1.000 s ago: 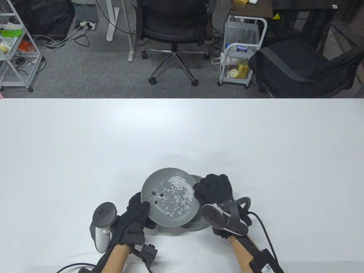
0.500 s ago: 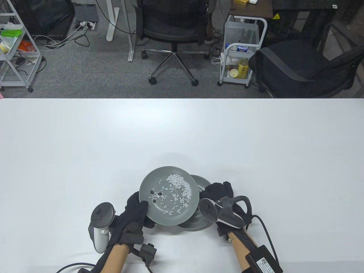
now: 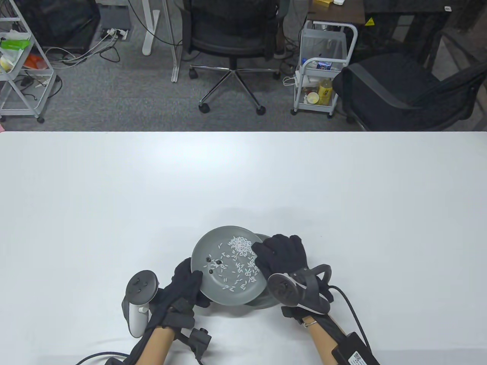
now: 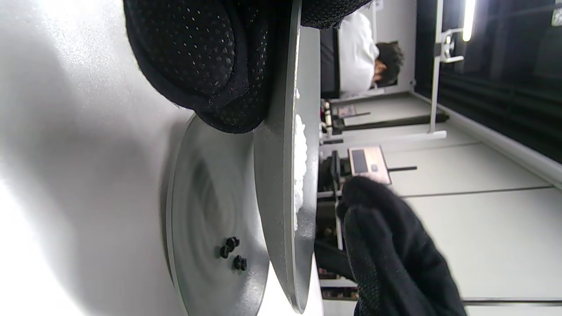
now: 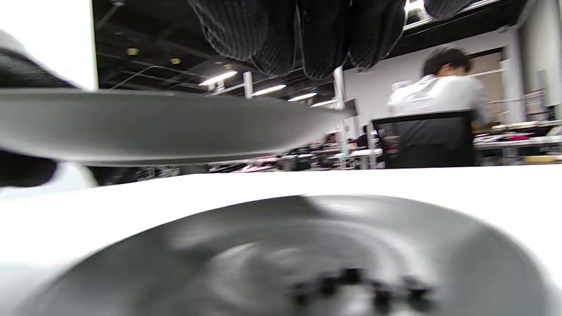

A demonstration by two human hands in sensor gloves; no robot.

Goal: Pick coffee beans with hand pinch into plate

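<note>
Table view: you look down from above, facing the far office. Left wrist view: turned sideways, close beside both plates. Right wrist view: low, near the lower plate (image 5: pixel 281 245). All share the raised plate (image 3: pixel 228 266).

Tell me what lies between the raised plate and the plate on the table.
Nothing: in the left wrist view an open gap separates the raised plate from the lower plate, which holds a few coffee beans.

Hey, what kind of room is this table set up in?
Most likely an open-plan office or lab. Beyond the white table stand black swivel chairs on grey carpet and a white rolling cart, and a person sits working at a desk under long ceiling lights.
</note>
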